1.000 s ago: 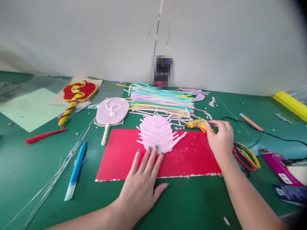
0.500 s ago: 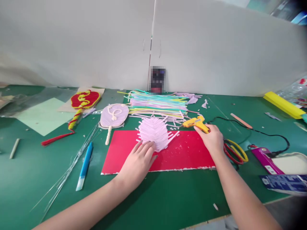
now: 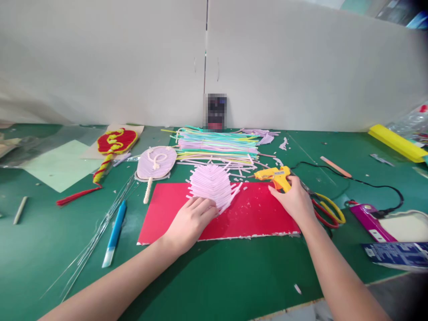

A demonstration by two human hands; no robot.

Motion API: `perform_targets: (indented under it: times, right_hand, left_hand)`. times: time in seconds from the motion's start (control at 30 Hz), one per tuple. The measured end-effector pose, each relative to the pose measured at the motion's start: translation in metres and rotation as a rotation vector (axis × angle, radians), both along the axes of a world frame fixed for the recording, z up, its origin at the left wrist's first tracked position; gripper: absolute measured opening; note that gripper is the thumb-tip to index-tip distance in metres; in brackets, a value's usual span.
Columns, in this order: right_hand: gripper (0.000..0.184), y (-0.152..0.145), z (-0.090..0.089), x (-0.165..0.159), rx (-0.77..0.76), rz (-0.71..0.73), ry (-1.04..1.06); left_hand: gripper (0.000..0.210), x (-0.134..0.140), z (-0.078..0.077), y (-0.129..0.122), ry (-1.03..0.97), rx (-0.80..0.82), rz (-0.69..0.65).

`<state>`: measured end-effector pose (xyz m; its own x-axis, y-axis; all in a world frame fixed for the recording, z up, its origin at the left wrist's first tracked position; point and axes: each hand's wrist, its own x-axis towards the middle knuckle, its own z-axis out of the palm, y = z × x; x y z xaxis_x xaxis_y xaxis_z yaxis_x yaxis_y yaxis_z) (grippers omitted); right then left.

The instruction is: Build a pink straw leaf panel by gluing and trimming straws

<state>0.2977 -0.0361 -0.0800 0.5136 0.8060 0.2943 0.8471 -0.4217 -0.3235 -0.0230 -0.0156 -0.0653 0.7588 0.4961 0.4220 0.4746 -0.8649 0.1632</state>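
Lilac strips are forming a leaf shape (image 3: 210, 180) under the left hand (image 3: 192, 220), slanting herringbone-style from a central line, ragged ends poking out both sides! It's lying on the red board (image 3: 163, 214), its top reaching past the far edge. Those left fingers are curling over its six o'clock end; whether they're pinching, I can't tell. Apart from it, at three o'clock, the right hand (image 3: 297, 200) is wrapping round the handle of a yellow glue gun (image 3: 276, 173), nozzle pointing to nine. And it's changing: a second ago the left hand was lying flat, fingers spread, and the right was only reaching the gun's back end. Further out, loose coloured strips (image 3: 217, 145) are stretching across twelve, a lilac fan (image 3: 155, 162) is resting at ten, and between two and three, clear plastic packaging (image 3: 409, 127) is showing coloured bits, too blurred to name.
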Motion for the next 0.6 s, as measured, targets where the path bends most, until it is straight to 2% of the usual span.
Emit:
perform_targets:
  times: [0.1,0.2,0.27,0.37,0.47,0.6]
  right_hand:
    - [0.052,-0.009,0.006,-0.004,0.062,-0.013,0.036]
    - [0.053,-0.023,0.011,-0.016,0.143,0.039,0.031]
    - [0.051,-0.032,0.012,-0.030,0.171,0.111,0.006]
    - [0.044,-0.042,0.008,-0.051,0.145,0.257,-0.018]
    - [0.037,-0.045,0.001,-0.064,0.152,0.342,-0.087]
    - [0.030,-0.042,-0.005,-0.069,0.169,0.407,-0.171]
  left_hand:
    - [0.033,-0.008,0.003,-0.003,0.043,0.052,-0.173]
    - [0.028,-0.011,0.003,-0.005,0.072,0.062,-0.240]
    - [0.022,-0.012,0.002,-0.005,0.044,0.028,-0.209]
    - [0.020,-0.012,-0.003,-0.003,-0.035,-0.014,-0.068]
    - [0.024,-0.013,-0.008,0.000,-0.056,-0.029,0.051]
    - [0.030,-0.015,-0.013,0.002,-0.014,-0.027,0.062]
